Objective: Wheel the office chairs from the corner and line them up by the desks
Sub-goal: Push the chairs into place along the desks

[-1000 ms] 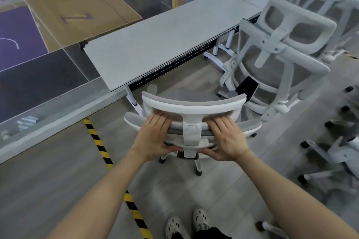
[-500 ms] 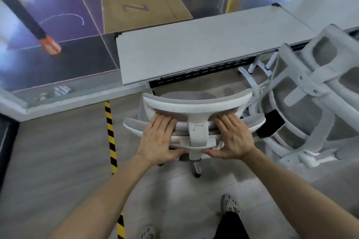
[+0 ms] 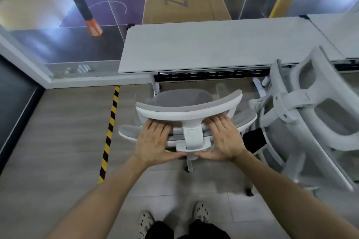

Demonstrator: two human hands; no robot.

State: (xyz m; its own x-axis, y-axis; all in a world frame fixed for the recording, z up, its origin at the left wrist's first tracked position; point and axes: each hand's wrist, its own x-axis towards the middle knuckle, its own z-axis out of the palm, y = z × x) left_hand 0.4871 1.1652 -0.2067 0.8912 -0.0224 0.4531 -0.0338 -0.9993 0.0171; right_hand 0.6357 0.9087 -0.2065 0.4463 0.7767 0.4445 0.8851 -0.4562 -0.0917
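The fingers (image 3: 157, 126) of the left hand (image 3: 155, 142) lie straight and side by side, flat on the top of a chair (image 3: 187, 115) back just under its headrest. The fingers (image 3: 218, 123) of the right hand (image 3: 226, 139) lie the same way on the other side of the white centre bracket. Both thumbs stretch inward below the bracket, and neither hand curls round anything; they press on the chair rather than clasp it. The chair is white-framed with grey padding. It stands with its seat turned toward the desk (image 3: 213, 44), in front of the desk's left end, with the front of its seat near the desk's edge. Just to its right stands a second chair (image 3: 318, 122) of the same kind, tilted in this view, with a black flat object (image 3: 253, 139) between the two. A yellow-and-black striped tape (image 3: 110, 132) runs along the floor (image 3: 58, 132) to the left. The person's two shoes (image 3: 202, 213) show at the bottom. Beyond the desk, a glass wall (image 3: 97, 15) looks onto a painted court.
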